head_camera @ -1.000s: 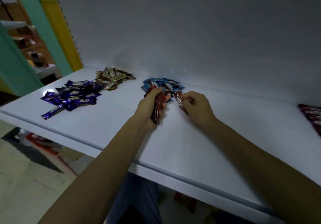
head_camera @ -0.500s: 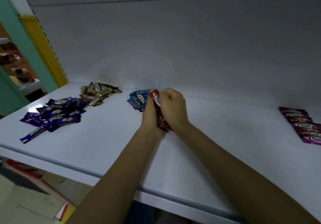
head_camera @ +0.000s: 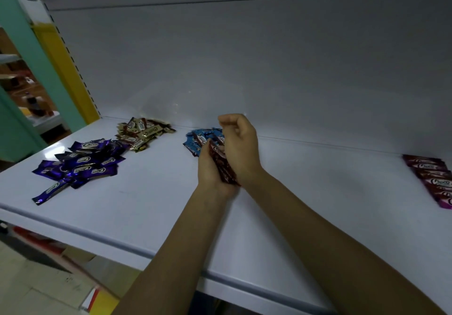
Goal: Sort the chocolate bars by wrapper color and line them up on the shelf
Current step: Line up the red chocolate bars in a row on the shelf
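A bundle of red bars [head_camera: 224, 169] was held upright between both hands over the middle of the white shelf [head_camera: 146, 207]. The bundle was gripped by the left hand [head_camera: 209, 176] from below and from the left, with the fingers curled round its lower part. The right hand [head_camera: 242, 149] was pressed against the bundle's right side, and its fingers [head_camera: 228, 125] were curled over the upper end of the bars. Whether the bundle's lower end touched the shelf could not be told.

Just behind the hands, near the grey back panel [head_camera: 269, 70], a small heap of blue bars [head_camera: 197, 138] was seen, partly hidden by the red bars. Further left, a loose heap of gold bars [head_camera: 140, 132] was found close to the back panel. In front of it and to its left, a larger heap of purple bars [head_camera: 80, 166] was spread, with one bar lying nearest the shelf's front edge.

Well apart from these, at the far right of the shelf, maroon bars [head_camera: 434, 180] were laid side by side in a neat row running from back to front.

At the shelf's left end a yellow post [head_camera: 66, 67] was seen beside a green panel [head_camera: 23, 45].
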